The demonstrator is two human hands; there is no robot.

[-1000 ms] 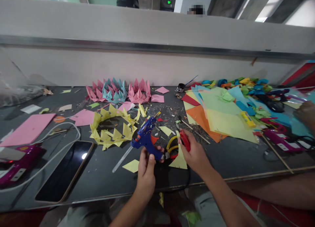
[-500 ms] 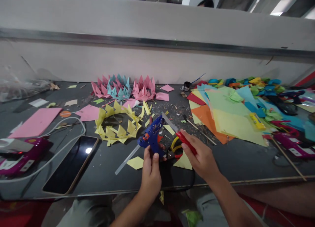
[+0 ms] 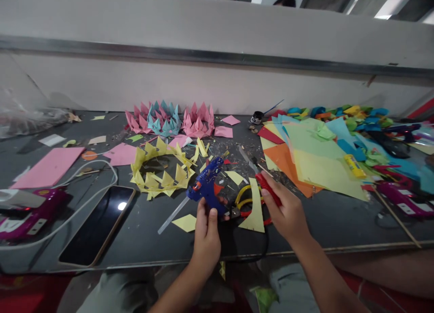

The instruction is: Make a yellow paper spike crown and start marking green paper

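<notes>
My left hand (image 3: 207, 231) is closed round the handle of a blue glue gun (image 3: 206, 182), with a clear glue stick (image 3: 172, 215) poking out of its back end. Its nozzle, flecked with scraps, points up and away to the right. In my right hand (image 3: 286, 209) is a red-handled knife (image 3: 269, 188), its blade angled up and left, apart from the glue gun. A cut yellow paper piece (image 3: 256, 209) lies between my hands over pliers with yellow and red handles (image 3: 242, 197). Left of the glue gun rests a yellow folded-paper crown (image 3: 162, 173).
Pink and blue paper crowns (image 3: 198, 123) stand by the wall. At left lie a phone (image 3: 96, 227), a white cable and a purple device (image 3: 34, 218). Coloured sheets (image 3: 315, 163), a glue tube (image 3: 354, 166) and a thin stick (image 3: 398, 218) are at right. Scraps litter the middle.
The knife went to the glue gun's nozzle half a second ago and has since moved back right, away from it. The glue gun stays in my left hand, dipping slightly.
</notes>
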